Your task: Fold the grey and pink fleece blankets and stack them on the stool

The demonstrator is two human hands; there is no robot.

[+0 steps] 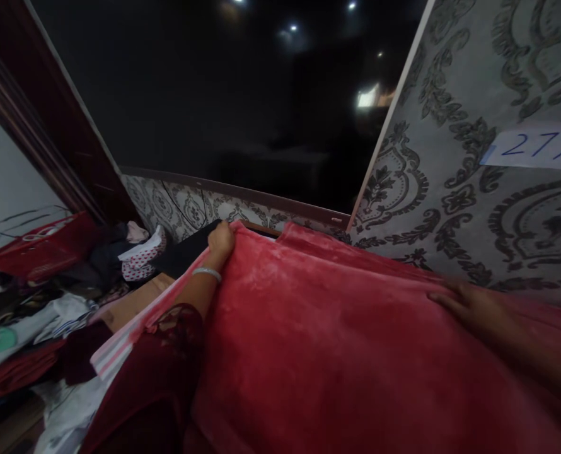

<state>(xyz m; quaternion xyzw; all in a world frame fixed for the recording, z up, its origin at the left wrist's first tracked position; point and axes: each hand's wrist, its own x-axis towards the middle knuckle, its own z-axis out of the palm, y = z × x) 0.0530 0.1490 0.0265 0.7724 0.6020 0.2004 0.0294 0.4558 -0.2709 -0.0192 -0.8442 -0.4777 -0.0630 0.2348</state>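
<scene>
A large red plush blanket (328, 340) spreads across the middle and right of the head view, with a pale pink edge on its left. My left hand (220, 244) is closed around the blanket's far left corner, and a bracelet circles that wrist. On the right, my right hand (469, 304) lies along the top of the blanket. Its fingers look stretched out and apart, slightly blurred by motion. Behind the near layer, another fold of red cloth (318, 243) runs toward the right. What lies beneath the blanket is hidden.
A big dark television (242, 101) hangs just beyond the blanket. Patterned wallpaper with a paper sign (536, 146) reading 277 is at right. Piled clothes (67, 315), a red bag (44, 246) and a brown cardboard-like piece (136, 301) occupy the left.
</scene>
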